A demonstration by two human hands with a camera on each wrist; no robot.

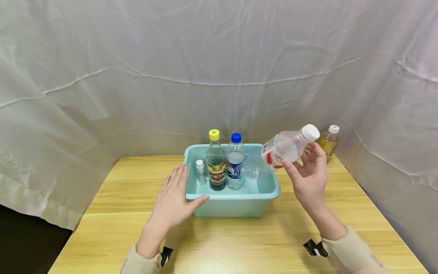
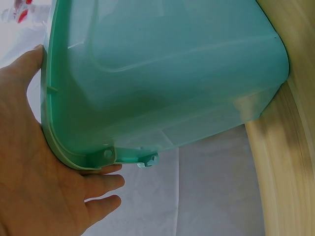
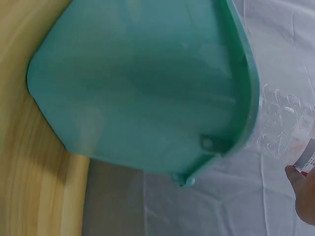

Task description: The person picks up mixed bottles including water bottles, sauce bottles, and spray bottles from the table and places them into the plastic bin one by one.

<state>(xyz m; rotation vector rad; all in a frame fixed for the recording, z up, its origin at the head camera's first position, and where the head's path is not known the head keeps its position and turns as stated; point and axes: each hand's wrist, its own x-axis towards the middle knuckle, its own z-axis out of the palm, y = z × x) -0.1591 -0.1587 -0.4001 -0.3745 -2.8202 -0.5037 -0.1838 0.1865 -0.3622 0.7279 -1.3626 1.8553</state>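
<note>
In the head view, a light-blue plastic bin (image 1: 232, 207) stands on the table. My left hand (image 1: 172, 198) rests with straight fingers against its left front corner, the thumb along the front rim. My right hand (image 1: 309, 177) grips a clear plastic bottle (image 1: 291, 146) with a white cap and a red-and-white label. That bottle is tilted over the bin's right end, its base low and its cap up to the right. Inside the bin stand a yellow-capped bottle (image 1: 216, 160) of dark liquid, a blue-capped Pepsi bottle (image 1: 235, 163) and a small white-capped bottle (image 1: 200, 173).
A bottle with amber contents (image 1: 328, 144) and a white cap stands behind my right hand, partly hidden by it. The wooden table (image 1: 137, 182) is bounded at the back and right by a hanging grey-white cloth (image 1: 219, 57).
</note>
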